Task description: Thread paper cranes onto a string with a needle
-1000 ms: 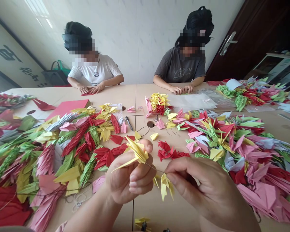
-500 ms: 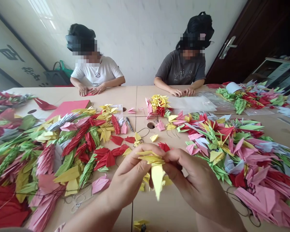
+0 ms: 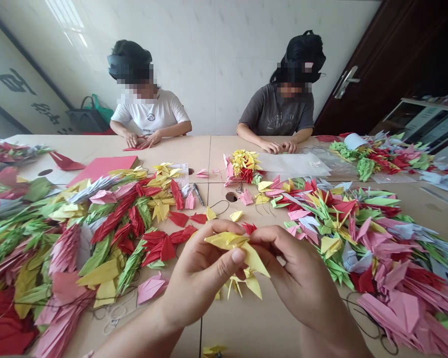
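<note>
A yellow folded paper crane [image 3: 254, 259] is held up over the table in front of me. My left hand [image 3: 199, 281] is closed on it, thumb on top and fingers behind. From the other side, my right hand [image 3: 296, 276] pinches its edge; those fingertips are partly hidden by the paper. Just beneath my fingers show more yellow folded pieces [image 3: 252, 284], and I cannot tell whether they hang from the crane or lie apart. A small yellow piece [image 3: 236, 216] and red folded pieces [image 3: 179, 219] lie beyond my hands.
Heaps of coloured folded paper flank me on the left [image 3: 108, 238] and right [image 3: 388, 278]. A pen [image 3: 198, 194], dark cords [image 3: 369, 318] and a red sheet stack [image 3: 102, 169] lie on the table [image 3: 246, 323]. Two people sit opposite, hands on the tabletop.
The yellow crane has turned in my fingers: its long point hung straight down and now slants down to the right. The left thumb has come forward over the paper.
</note>
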{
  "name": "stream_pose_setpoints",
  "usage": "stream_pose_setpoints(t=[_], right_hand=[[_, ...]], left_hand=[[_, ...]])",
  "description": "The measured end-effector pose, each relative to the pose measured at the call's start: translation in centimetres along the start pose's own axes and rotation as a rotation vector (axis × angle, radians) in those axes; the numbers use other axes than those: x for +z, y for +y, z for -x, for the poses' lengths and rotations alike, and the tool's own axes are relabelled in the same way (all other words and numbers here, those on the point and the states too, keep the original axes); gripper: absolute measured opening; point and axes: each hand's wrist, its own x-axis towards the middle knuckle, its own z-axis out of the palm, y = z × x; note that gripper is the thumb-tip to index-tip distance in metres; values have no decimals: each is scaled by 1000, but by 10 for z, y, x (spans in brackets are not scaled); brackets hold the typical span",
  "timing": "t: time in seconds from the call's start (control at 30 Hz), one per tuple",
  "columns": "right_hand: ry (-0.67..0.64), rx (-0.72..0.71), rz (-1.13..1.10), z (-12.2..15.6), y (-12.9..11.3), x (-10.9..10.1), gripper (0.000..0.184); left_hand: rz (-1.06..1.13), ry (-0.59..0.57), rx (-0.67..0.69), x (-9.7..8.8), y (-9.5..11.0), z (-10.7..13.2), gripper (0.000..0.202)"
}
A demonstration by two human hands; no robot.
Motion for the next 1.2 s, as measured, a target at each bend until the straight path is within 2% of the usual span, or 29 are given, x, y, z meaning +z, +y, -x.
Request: stream_pose_setpoints(t=[0.13,0.23,0.33,0.5,0.63,0.83,0.93,1.03,1.2], right_hand=[[-61,1,-10,3,2,-4,21],[-45,14,-135,7,5,-3,19],[6,9,-264,8,7,1,12],[3,-40,-415,3,7,6,16],[17,-76,-327,1,7,4,17],[107,-211,31,3,5,2,21],[116,-229,135,5,4,3,21],[91,-203,93,5,5,4,21],[54,-139,-15,5,5,3,21]], left_hand=[[42,-1,-1,-6,0,-6,14],[76,-13,-22,-8,-1,-10,15],[115,-51,-110,-8,-2,-13,17],[243,-105,-256,-6,-3,-15,18],[211,-57,-236,-5,-3,-14,17],[137,-12,-186,-2,-4,-12,15],[87,8,-124,-1,-6,-13,16],[14,-5,-75,-3,-6,-12,21],[-62,-42,-86,-8,-3,-8,21]])
